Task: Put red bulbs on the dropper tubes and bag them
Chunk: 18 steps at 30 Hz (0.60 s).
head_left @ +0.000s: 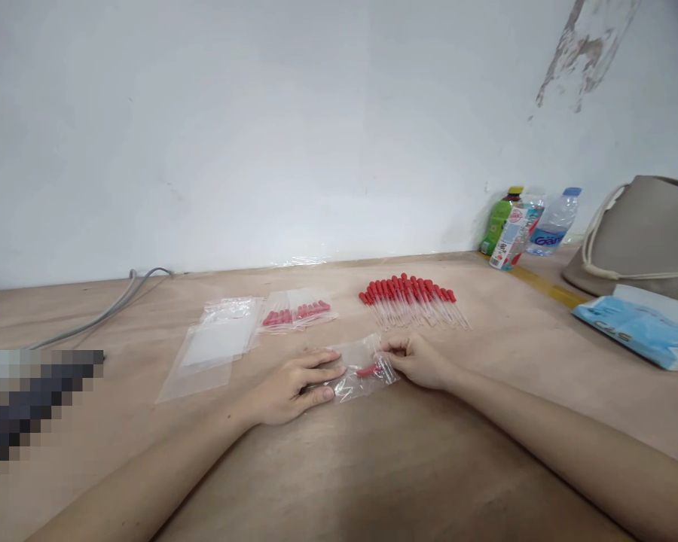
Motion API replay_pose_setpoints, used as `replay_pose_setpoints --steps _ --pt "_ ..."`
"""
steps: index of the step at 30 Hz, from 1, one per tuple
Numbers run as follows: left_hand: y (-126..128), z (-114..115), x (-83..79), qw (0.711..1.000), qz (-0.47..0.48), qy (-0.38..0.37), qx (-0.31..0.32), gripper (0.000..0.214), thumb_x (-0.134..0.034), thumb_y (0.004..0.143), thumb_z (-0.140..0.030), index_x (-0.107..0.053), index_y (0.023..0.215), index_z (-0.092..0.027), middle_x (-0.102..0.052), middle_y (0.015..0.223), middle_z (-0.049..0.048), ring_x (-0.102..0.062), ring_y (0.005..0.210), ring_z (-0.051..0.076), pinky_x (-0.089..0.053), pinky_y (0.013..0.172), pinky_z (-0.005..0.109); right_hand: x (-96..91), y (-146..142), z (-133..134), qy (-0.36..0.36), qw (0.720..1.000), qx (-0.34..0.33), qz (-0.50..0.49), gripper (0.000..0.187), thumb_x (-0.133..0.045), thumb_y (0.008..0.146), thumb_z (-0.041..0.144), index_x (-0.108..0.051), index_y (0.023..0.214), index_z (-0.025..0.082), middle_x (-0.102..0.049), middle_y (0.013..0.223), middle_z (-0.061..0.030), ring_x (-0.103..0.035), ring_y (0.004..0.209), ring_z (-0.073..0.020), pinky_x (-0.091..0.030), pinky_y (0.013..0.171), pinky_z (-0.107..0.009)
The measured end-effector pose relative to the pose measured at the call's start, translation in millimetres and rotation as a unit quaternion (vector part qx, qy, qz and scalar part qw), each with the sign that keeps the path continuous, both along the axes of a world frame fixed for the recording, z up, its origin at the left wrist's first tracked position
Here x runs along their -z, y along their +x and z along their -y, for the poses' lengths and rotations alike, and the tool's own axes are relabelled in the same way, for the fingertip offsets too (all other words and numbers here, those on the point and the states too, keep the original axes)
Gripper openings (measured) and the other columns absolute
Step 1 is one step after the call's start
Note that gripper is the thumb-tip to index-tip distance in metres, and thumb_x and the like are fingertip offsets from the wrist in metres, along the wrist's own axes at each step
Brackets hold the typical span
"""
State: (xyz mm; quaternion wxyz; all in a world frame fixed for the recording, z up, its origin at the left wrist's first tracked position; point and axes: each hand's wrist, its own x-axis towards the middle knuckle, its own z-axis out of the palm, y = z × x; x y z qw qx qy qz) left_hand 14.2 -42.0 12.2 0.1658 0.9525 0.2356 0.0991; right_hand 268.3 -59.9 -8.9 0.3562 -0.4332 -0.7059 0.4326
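A clear plastic bag (350, 385) lies on the table between my hands, with a red-bulbed dropper (367, 371) at its right part. My left hand (297, 385) rests on the bag's left side, fingers spread and stretched out. At the bag's upper right edge, the fingers of my right hand (415, 360) are pinched together on the plastic, close to the red bulb. Beyond my right hand is a fanned pile of droppers (410, 293) with red bulbs and clear stems. Filled bags (297, 310) with red bulbs showing lie farther left, beside flat clear bags (212, 346).
A green bottle (498, 223), a printed carton (509, 237) and a water bottle (554, 226) stand near the wall. At right are a grey bag (644, 233) and a blue tissue pack (636, 325). Grey cables (116, 305) run along the left; a blurred patch covers the left edge.
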Motion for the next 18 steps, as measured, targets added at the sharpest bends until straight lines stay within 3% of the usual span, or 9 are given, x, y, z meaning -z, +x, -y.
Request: replay_pose_setpoints --steps 2,4,7,9,14,18 --pt "-0.1 -0.4 -1.7 1.0 -0.013 0.005 0.003 0.038 -0.035 0.088 -0.036 -0.039 0.126 -0.028 -0.031 0.137 0.0019 -0.028 0.125 0.02 -0.024 0.103 0.038 -3.1 7.0 -5.9 0.022 0.999 0.025 0.036 0.024 -0.05 0.074 0.035 -0.064 0.073 0.015 -0.065 0.071 -0.0028 -0.058 0.067 -0.0144 -0.043 0.061 -0.025" --pt "0.2 -0.8 -3.3 0.999 -0.032 0.014 0.006 0.038 -0.033 0.089 -0.035 -0.037 0.126 -0.031 -0.028 0.138 0.0001 -0.026 0.126 0.02 -0.022 0.104 0.039 -8.1 15.4 -16.2 0.057 0.989 0.094 0.101 0.022 -0.051 0.072 0.033 -0.063 0.074 0.016 -0.064 0.068 -0.0027 -0.057 0.063 -0.0138 -0.042 0.057 -0.024" --pt "0.9 -1.2 -5.7 0.998 -0.056 0.035 0.017 0.038 -0.033 0.089 -0.036 -0.034 0.127 -0.033 -0.025 0.139 -0.001 -0.024 0.127 0.021 -0.021 0.104 0.041 -18.2 22.9 -36.3 0.143 0.933 0.241 0.226 0.018 -0.053 0.069 0.033 -0.061 0.067 0.017 -0.063 0.067 -0.0023 -0.056 0.062 -0.0137 -0.038 0.054 -0.023" --pt "1.3 -1.3 -7.0 0.997 -0.064 0.045 0.023 0.039 -0.032 0.089 -0.036 -0.033 0.128 -0.033 -0.023 0.14 -0.0009 -0.023 0.127 0.021 -0.021 0.103 0.041 -24.6 20.7 -50.4 0.166 0.894 0.302 0.286 0.019 -0.054 0.069 0.035 -0.06 0.066 0.018 -0.064 0.071 -0.003 -0.057 0.068 -0.0151 -0.038 0.057 -0.023" --pt "0.8 -1.9 -7.9 0.995 -0.075 0.053 0.035 0.04 -0.032 0.089 -0.038 -0.032 0.129 -0.032 -0.022 0.14 0.0002 -0.023 0.127 0.022 -0.022 0.103 0.042 -29.6 -0.3 -81.6 0.104 0.849 0.357 0.375 0.024 -0.053 0.07 0.038 -0.062 0.076 0.016 -0.064 0.082 -0.0093 -0.058 0.08 -0.0205 -0.041 0.063 -0.026" --pt "0.1 -1.7 -7.5 0.995 -0.08 0.056 0.035 0.04 -0.033 0.089 -0.038 -0.034 0.128 -0.031 -0.021 0.141 0.0006 -0.022 0.127 0.022 -0.022 0.103 0.041 -26.1 -8.1 -97.7 0.075 0.84 0.378 0.381 0.024 -0.054 0.069 0.029 -0.062 0.084 0.013 -0.063 0.089 -0.0137 -0.058 0.084 -0.0245 -0.042 0.064 -0.029"
